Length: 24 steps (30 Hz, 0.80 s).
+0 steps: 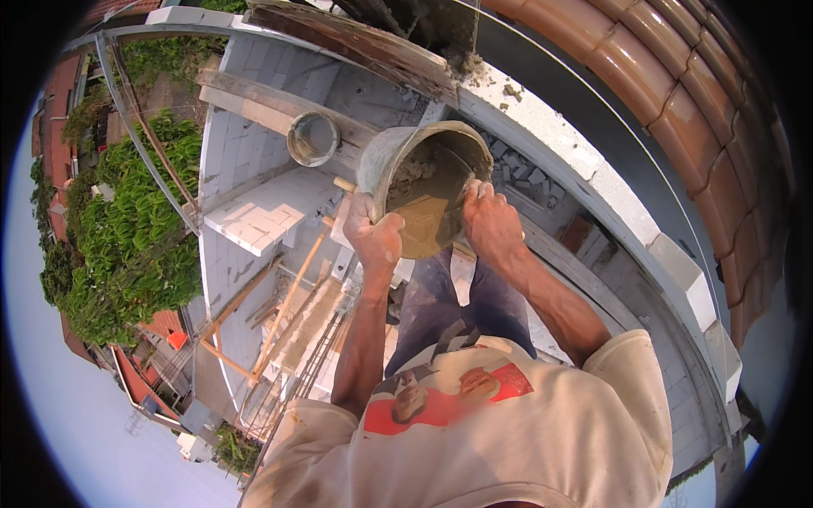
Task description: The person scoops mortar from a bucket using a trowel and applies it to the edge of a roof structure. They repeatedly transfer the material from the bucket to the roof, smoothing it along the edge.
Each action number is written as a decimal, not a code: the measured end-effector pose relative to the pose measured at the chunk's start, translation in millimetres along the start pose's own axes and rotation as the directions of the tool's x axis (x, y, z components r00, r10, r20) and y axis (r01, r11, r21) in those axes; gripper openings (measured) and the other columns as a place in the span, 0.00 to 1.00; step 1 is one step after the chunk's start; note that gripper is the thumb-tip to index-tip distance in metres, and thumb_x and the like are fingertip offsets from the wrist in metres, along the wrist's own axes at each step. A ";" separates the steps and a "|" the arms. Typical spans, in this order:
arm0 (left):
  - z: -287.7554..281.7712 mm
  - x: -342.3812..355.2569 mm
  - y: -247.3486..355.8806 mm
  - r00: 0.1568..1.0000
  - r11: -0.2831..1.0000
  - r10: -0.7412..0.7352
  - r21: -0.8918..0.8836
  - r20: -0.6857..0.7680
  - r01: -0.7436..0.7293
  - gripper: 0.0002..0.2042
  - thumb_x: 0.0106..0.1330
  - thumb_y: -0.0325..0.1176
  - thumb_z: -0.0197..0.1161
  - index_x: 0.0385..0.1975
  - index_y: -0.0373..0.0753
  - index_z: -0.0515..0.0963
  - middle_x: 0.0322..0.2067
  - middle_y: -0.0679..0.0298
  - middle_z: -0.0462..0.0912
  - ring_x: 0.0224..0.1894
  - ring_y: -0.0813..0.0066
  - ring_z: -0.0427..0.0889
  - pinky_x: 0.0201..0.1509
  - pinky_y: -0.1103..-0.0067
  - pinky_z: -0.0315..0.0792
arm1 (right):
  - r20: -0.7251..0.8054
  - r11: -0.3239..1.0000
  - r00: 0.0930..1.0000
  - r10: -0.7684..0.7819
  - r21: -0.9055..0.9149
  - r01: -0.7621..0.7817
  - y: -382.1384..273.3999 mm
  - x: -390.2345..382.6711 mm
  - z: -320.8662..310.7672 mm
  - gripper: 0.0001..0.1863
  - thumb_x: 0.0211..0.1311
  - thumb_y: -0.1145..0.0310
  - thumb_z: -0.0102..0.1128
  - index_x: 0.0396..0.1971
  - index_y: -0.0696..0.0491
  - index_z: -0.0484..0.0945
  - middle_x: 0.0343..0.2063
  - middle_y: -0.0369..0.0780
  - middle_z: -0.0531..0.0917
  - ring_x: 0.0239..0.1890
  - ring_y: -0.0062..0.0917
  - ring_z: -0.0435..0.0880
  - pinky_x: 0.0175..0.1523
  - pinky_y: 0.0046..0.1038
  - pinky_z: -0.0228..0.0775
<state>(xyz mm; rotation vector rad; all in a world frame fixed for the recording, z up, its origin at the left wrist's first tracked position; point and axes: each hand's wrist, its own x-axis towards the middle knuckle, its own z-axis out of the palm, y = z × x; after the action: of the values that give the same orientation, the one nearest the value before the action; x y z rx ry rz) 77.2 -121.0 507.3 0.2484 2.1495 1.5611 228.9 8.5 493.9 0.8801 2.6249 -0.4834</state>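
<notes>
Both my hands hold a grey, mortar-crusted bucket point(373, 162) in front of me, tilted so its mouth faces me. Wet grey-brown mortar point(428, 216) lies inside, smooth low down and lumpier toward the back. My left hand point(374, 233) is closed on the bucket's left side near the lower rim. On the opposite side, my right hand point(493, 222) has its fingers curled at the rim; a thin line, perhaps the wire handle, runs inside near them. Just beyond, a second bucket point(311, 161) with greyish contents stands on a wooden plank point(254, 103).
A white block wall point(550, 131) with mortar crumbs curves along the right, a taut string beside it. Brown roof tiles point(652, 72) lie beyond. A rough wooden board point(356, 46) crosses the far side. Block rubble point(525, 173) lies far below; wooden poles point(292, 292) stand left.
</notes>
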 end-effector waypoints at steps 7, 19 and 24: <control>-22.2 9.3 48.5 0.990 0.990 -0.008 -0.137 0.137 0.027 0.12 0.43 0.19 0.61 0.20 0.41 0.64 0.25 0.73 0.68 0.28 0.83 0.63 0.33 0.83 0.61 | 0.087 0.950 0.977 -0.196 0.265 0.167 36.0 -5.0 -47.9 0.26 0.53 0.73 0.64 0.54 0.65 0.76 0.34 0.55 0.84 0.36 0.48 0.88 0.42 0.45 0.84; -22.4 20.4 53.9 0.997 0.984 0.072 -0.166 0.024 -0.067 0.12 0.43 0.18 0.60 0.21 0.41 0.65 0.24 0.74 0.70 0.27 0.84 0.63 0.32 0.84 0.62 | -0.153 0.964 0.986 -0.070 0.243 0.106 32.0 -34.6 -75.7 0.22 0.57 0.74 0.62 0.53 0.63 0.76 0.39 0.50 0.82 0.39 0.44 0.88 0.38 0.44 0.83; -26.3 31.7 45.4 0.976 0.980 0.130 -0.172 0.174 -0.099 0.14 0.43 0.19 0.61 0.20 0.43 0.62 0.24 0.74 0.68 0.27 0.85 0.60 0.30 0.83 0.59 | -0.230 0.986 0.965 -0.124 0.084 0.146 9.3 -8.3 -60.1 0.22 0.60 0.74 0.60 0.54 0.64 0.74 0.41 0.48 0.82 0.41 0.41 0.88 0.39 0.40 0.84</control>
<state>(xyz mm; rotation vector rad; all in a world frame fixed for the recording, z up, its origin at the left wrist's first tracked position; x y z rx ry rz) 31.4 -115.0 547.7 0.4515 1.8843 1.6968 229.1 36.1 548.7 0.8320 2.9034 -0.5863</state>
